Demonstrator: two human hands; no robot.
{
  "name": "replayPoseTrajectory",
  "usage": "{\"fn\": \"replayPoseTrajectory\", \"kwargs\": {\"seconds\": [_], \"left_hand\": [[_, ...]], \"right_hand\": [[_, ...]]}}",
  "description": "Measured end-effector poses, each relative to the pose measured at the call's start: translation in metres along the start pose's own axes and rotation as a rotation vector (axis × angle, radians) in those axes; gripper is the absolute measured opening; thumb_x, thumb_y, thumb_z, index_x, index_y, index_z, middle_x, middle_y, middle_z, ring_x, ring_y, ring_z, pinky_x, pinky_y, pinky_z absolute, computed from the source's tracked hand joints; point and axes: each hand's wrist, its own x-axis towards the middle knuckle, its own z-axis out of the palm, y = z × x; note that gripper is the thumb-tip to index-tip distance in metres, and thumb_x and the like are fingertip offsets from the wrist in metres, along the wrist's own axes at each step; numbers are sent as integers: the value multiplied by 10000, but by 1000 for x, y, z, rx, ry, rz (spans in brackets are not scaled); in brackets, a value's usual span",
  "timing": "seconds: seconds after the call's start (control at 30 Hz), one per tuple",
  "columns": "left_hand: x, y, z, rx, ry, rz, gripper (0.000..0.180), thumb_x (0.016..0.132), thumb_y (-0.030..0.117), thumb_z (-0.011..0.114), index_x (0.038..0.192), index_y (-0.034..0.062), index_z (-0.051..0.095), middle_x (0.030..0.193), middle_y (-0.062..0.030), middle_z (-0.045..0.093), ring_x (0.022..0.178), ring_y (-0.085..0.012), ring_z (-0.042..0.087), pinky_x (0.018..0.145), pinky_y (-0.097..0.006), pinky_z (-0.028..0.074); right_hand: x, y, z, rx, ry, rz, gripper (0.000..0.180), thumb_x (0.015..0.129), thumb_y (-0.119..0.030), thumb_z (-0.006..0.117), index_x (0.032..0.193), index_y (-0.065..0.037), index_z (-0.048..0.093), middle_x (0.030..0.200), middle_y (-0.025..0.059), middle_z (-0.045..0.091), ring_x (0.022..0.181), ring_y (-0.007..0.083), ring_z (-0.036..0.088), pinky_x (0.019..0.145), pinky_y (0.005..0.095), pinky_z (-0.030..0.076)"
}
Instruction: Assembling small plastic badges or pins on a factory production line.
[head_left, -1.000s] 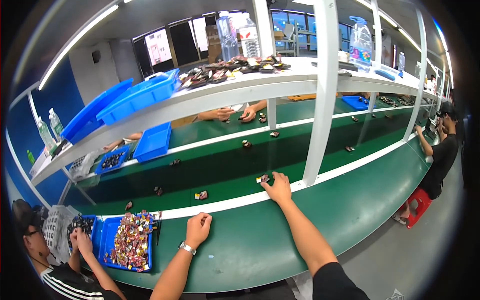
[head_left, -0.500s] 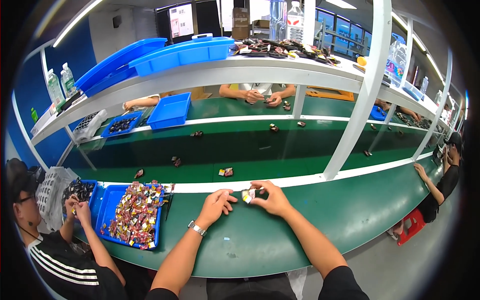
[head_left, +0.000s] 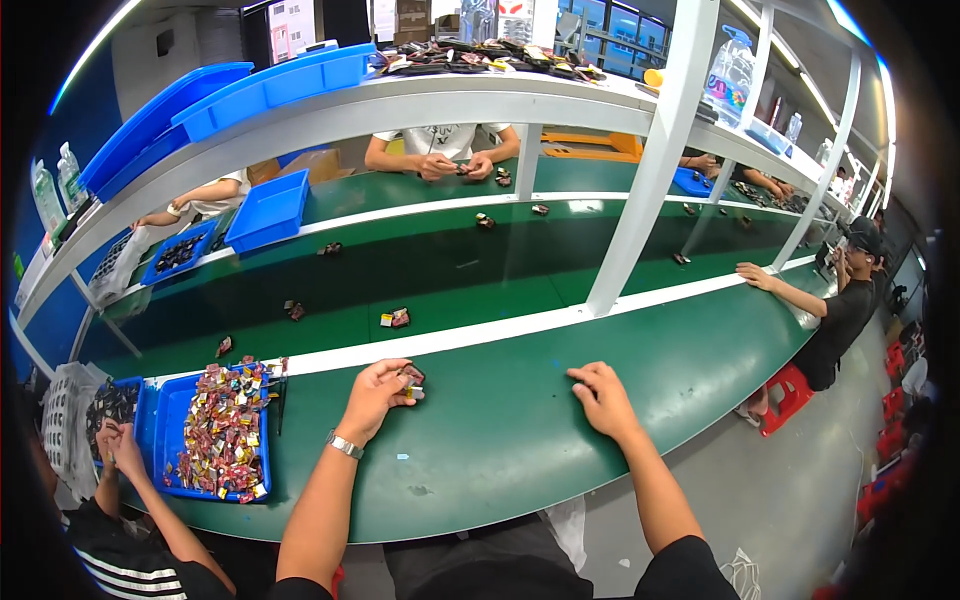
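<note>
Over the green work surface [head_left: 520, 440], my left hand [head_left: 372, 403] is closed on a small component with dark red, white and yellow parts [head_left: 413, 383], pinched between thumb and fingers. Its exact kind is too small to make out. Apart from it, my right hand [head_left: 604, 402] rests low over the bare green surface, fingers loosely bent and apart, holding nothing visible. Left of my left hand stands a blue tray [head_left: 262, 485] heaped with similar red, white and yellow components [head_left: 215, 430]. Thin dark tools [head_left: 281, 395] lie by its right edge.
Beyond a white rail [head_left: 480, 340] runs a dark green belt [head_left: 400, 270] with scattered components [head_left: 397, 318]. White posts [head_left: 655, 160] hold a shelf with blue bins [head_left: 275, 90]. Co-workers' hands are at the left [head_left: 118, 450], far side [head_left: 455, 166] and right [head_left: 757, 275].
The component has passed from my right hand to my left. My hands have moved apart, the right one away to the right. The whole view has swung rightward.
</note>
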Motion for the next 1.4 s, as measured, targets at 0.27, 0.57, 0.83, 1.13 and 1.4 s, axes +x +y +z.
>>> {"fn": "replayPoseTrajectory", "kwargs": {"seconds": [0.27, 0.57, 0.83, 1.13, 1.4], "left_hand": [[1, 6, 3, -35, 2, 18, 279, 952, 11, 541, 1223, -48, 513, 1033, -137, 662, 863, -252, 703, 711, -294, 589], [-4, -6, -6, -53, -28, 19, 272, 953, 6, 533, 1215, -59, 504, 1076, -161, 646, 889, -271, 697, 728, -319, 600], [2, -6, -11, -43, -42, 14, 260, 944, -21, 530, 1201, -58, 512, 1071, -167, 661, 886, -252, 698, 732, -322, 612], [5, -5, -8, -96, -117, -35, 267, 950, -8, 535, 1215, -32, 529, 1101, -154, 647, 914, -258, 692, 771, -334, 610], [-9, -1, -12, -154, -80, -44, 396, 997, 67, 482, 1383, -12, 453, 1208, -176, 587, 1071, -343, 649, 912, -428, 570]], "right_hand": [[8, -28, 24, -14, -57, 16, 172, 838, -118, 695, 992, -50, 727, 931, 92, 638, 890, 282, 608, 805, 362, 507], [-13, -37, 45, -178, -10, -265, 63, 829, -104, 683, 864, -87, 731, 879, 61, 645, 852, 274, 601, 787, 373, 511], [79, -90, -18, -123, 35, -607, 90, 824, 18, 537, 900, -27, 554, 903, 164, 546, 883, 370, 522, 822, 453, 440], [322, -165, -215, -658, 836, -236, 107, 869, -54, 611, 953, 11, 598, 899, 207, 626, 852, 392, 610, 753, 467, 481], [186, -171, -65, 125, 642, -573, 33, 853, -22, 655, 879, -7, 668, 803, 94, 655, 656, 205, 619, 594, 295, 481]]}}
